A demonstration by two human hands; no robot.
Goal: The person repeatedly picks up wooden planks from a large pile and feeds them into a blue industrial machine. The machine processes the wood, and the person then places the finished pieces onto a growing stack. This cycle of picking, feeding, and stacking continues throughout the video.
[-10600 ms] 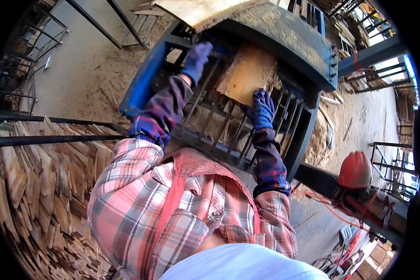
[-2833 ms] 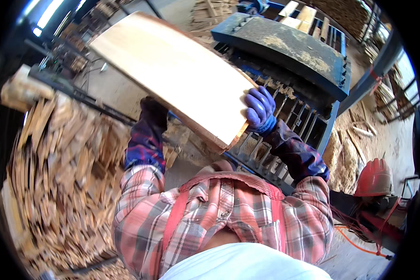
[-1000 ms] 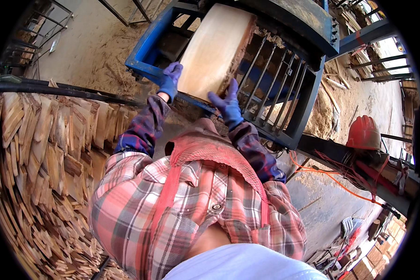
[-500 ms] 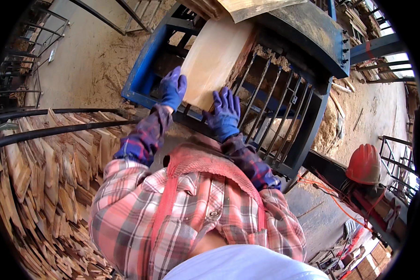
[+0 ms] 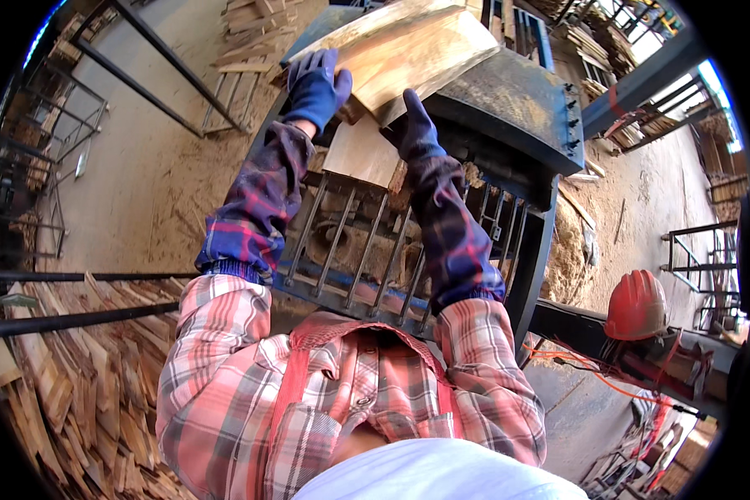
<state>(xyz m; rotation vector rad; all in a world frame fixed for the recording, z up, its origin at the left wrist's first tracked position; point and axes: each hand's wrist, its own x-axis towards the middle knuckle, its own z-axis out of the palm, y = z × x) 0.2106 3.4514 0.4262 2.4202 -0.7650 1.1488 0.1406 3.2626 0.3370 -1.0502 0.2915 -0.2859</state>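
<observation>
Both my hands wear blue gloves and reach up and forward over a dark blue machine (image 5: pixel 517 108) with a slatted metal grate (image 5: pixel 367 250). My left hand (image 5: pixel 315 86) presses flat on the left edge of a pale wooden slab (image 5: pixel 408 50) lying on top of the machine. My right hand (image 5: pixel 412 129) pushes against the slab's near edge, fingers pointing up. A second, lighter board (image 5: pixel 362 154) sits just under the slab, above the grate. Dark plaid sleeve covers run down both forearms.
A big heap of thin wood offcuts (image 5: pixel 75 383) lies at lower left behind black metal rails (image 5: pixel 75 317). An orange hard hat (image 5: pixel 637 304) rests on a beam at right. Sawdust covers the ground (image 5: pixel 158 183); stacked boards (image 5: pixel 254 33) stand at the top.
The slab has slid further up and onto the machine top. Both hands have followed it forward, arms now stretched out; the grate below is uncovered.
</observation>
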